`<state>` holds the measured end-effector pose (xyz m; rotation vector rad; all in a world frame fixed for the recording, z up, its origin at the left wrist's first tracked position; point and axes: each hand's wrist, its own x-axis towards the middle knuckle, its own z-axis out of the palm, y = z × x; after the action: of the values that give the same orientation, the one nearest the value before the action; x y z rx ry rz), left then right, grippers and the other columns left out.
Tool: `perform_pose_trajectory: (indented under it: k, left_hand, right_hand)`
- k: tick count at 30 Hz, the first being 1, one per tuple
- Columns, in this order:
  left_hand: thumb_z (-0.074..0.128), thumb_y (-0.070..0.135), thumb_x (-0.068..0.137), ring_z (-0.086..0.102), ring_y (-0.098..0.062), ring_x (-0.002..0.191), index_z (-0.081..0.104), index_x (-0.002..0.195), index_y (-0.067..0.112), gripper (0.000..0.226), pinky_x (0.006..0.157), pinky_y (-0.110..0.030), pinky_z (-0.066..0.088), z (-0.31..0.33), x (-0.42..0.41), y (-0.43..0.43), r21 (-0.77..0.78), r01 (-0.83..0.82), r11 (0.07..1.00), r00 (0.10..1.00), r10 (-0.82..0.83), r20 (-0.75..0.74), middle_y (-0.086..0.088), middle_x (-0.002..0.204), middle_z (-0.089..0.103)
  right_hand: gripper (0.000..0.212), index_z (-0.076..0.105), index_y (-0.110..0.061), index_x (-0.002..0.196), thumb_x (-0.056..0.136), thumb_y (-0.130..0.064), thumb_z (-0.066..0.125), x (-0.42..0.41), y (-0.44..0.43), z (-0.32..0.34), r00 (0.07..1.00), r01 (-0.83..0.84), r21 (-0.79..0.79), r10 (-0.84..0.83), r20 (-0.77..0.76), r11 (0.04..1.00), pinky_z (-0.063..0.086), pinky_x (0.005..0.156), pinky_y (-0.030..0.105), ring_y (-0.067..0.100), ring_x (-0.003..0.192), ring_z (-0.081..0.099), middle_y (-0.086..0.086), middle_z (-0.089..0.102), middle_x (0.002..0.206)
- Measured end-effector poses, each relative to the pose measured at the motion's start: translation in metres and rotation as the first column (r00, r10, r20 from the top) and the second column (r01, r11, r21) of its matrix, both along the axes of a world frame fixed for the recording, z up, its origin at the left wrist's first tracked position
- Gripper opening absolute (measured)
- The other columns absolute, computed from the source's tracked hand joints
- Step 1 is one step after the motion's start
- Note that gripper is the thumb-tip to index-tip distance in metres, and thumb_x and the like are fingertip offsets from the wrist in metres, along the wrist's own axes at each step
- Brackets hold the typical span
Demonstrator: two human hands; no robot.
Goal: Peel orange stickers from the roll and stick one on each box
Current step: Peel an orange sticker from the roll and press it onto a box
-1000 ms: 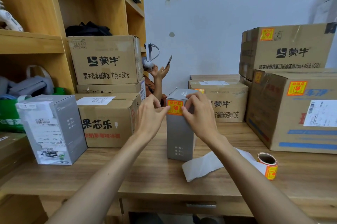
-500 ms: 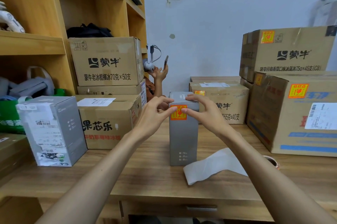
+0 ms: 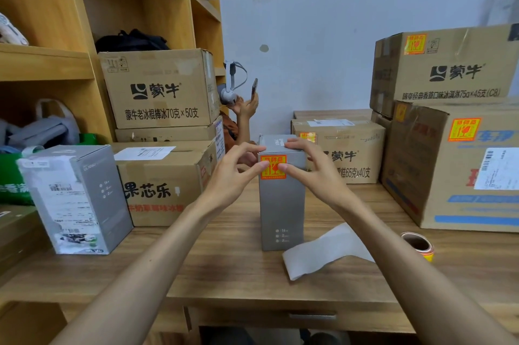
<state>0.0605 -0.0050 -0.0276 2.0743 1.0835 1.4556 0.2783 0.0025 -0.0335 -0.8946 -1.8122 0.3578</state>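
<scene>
A tall grey box (image 3: 281, 209) stands upright in the middle of the wooden table. An orange sticker (image 3: 273, 167) sits on the upper part of its front face. My left hand (image 3: 233, 176) holds the box's left top corner, thumb pressing the sticker's left edge. My right hand (image 3: 311, 167) holds the right top edge, thumb on the sticker's right side. The sticker roll (image 3: 418, 245) lies at the right, with a strip of white backing paper (image 3: 323, 252) trailing from it toward the box.
A second grey box (image 3: 75, 198) stands at the left. Cardboard boxes (image 3: 160, 184) are stacked behind it, and larger ones with orange stickers (image 3: 460, 167) fill the right. Another person's hands (image 3: 247, 106) hold a phone behind the boxes. Wooden shelves (image 3: 45, 63) rise at the left.
Both hands shifted from the box's sides to its top corners, and my thumbs now press on the sticker's front. The box has been turned so the stickered face points at me.
</scene>
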Motion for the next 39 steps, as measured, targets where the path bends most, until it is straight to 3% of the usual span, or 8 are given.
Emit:
perform_pose_trajectory:
  k: [6, 14, 18, 24, 28, 32, 35, 39]
  left_hand:
    - [0.069, 0.031, 0.095, 0.061, -0.009, 0.098, 0.064, 0.128, 0.027, 0.033, 0.076, -0.015, 0.05, -0.008, 0.001, 0.002, 0.05, -0.034, 0.998, 0.999, 0.035, -0.012, -0.006, 0.107, 0.063]
    - [0.074, 0.03, 0.091, 0.065, -0.01, 0.097, 0.052, 0.14, 0.038, 0.053, 0.086, -0.037, 0.057, -0.015, -0.006, 0.003, 0.062, 0.0, 0.998, 0.994, 0.007, -0.113, 0.0, 0.106, 0.062]
    - [0.07, 0.028, 0.094, 0.065, -0.008, 0.094, 0.048, 0.144, 0.038, 0.055, 0.085, -0.037, 0.058, -0.017, -0.002, 0.004, 0.074, -0.035, 0.997, 0.993, 0.043, -0.11, 0.005, 0.11, 0.062]
    - [0.064, 0.023, 0.099, 0.057, 0.002, 0.1, 0.045, 0.147, 0.036, 0.054, 0.08, -0.031, 0.055, -0.029, 0.004, 0.006, 0.259, -0.18, 0.949, 0.96, 0.227, -0.166, 0.008, 0.119, 0.052]
    - [0.057, 0.03, 0.102, 0.059, -0.006, 0.098, 0.05, 0.147, 0.031, 0.045, 0.08, -0.028, 0.05, -0.023, 0.008, 0.003, 0.273, -0.237, 0.932, 0.94, 0.292, -0.179, 0.007, 0.119, 0.049]
    - [0.051, 0.07, 0.092, 0.055, -0.011, 0.114, 0.031, 0.156, 0.041, 0.073, 0.089, -0.037, 0.048, -0.012, 0.012, -0.001, 0.084, -0.264, 0.961, 0.905, 0.277, -0.322, 0.01, 0.128, 0.049]
    - [0.056, 0.083, 0.079, 0.052, -0.016, 0.126, 0.013, 0.16, 0.042, 0.1, 0.1, -0.048, 0.048, -0.007, 0.016, 0.0, -0.064, -0.231, 0.971, 0.912, 0.194, -0.362, 0.003, 0.145, 0.045]
    - [0.076, 0.073, 0.071, 0.05, -0.019, 0.133, 0.002, 0.159, 0.045, 0.118, 0.107, -0.052, 0.046, -0.009, 0.024, 0.003, -0.166, -0.164, 0.972, 0.951, 0.112, -0.289, 0.002, 0.156, 0.041]
  right_hand:
    - [0.045, 0.055, -0.028, 0.13, 0.088, -0.037, 0.071, -0.001, 0.0, -0.005, 0.998, 0.025, 0.074, -0.029, 0.055, 0.997, 0.043, 0.108, 0.043, 0.004, 0.132, 0.041, -0.013, 0.049, 0.141]
    - [0.062, 0.048, -0.024, 0.138, 0.084, -0.037, 0.076, 0.005, 0.002, -0.005, 0.982, 0.026, 0.112, -0.046, 0.181, 0.993, 0.035, 0.114, 0.037, 0.008, 0.139, 0.035, -0.007, 0.044, 0.148]
    - [0.061, 0.048, -0.023, 0.139, 0.086, -0.041, 0.074, -0.001, 0.003, -0.009, 0.96, 0.138, 0.215, -0.184, 0.209, 0.967, 0.036, 0.111, 0.037, 0.011, 0.137, 0.034, -0.004, 0.044, 0.146]
    - [0.053, 0.054, -0.027, 0.135, 0.091, -0.058, 0.052, -0.012, -0.009, -0.007, 0.822, 0.334, 0.414, -0.477, 0.311, 0.847, 0.039, 0.099, 0.039, 0.021, 0.127, 0.042, -0.001, 0.052, 0.136]
    - [0.051, 0.06, -0.034, 0.131, 0.091, -0.061, 0.045, 0.0, -0.025, 0.007, 0.863, 0.29, 0.313, -0.389, 0.323, 0.904, 0.035, 0.102, 0.039, 0.012, 0.127, 0.04, -0.01, 0.057, 0.135]
    - [0.031, 0.068, -0.03, 0.121, 0.093, -0.042, 0.063, 0.022, -0.029, 0.016, 0.952, 0.23, 0.175, -0.258, 0.164, 0.957, 0.034, 0.107, 0.044, 0.009, 0.127, 0.042, -0.009, 0.057, 0.137]
    - [0.041, 0.061, -0.027, 0.13, 0.092, -0.042, 0.065, 0.036, -0.023, 0.012, 0.946, 0.313, 0.12, -0.32, 0.046, 0.942, 0.039, 0.103, 0.036, 0.008, 0.126, 0.043, -0.008, 0.054, 0.137]
    - [0.06, 0.047, -0.02, 0.141, 0.091, -0.047, 0.065, 0.045, -0.017, -0.002, 0.96, 0.262, -0.188, -0.276, -0.051, 0.947, 0.04, 0.088, 0.025, 0.005, 0.118, 0.047, -0.011, 0.052, 0.129]
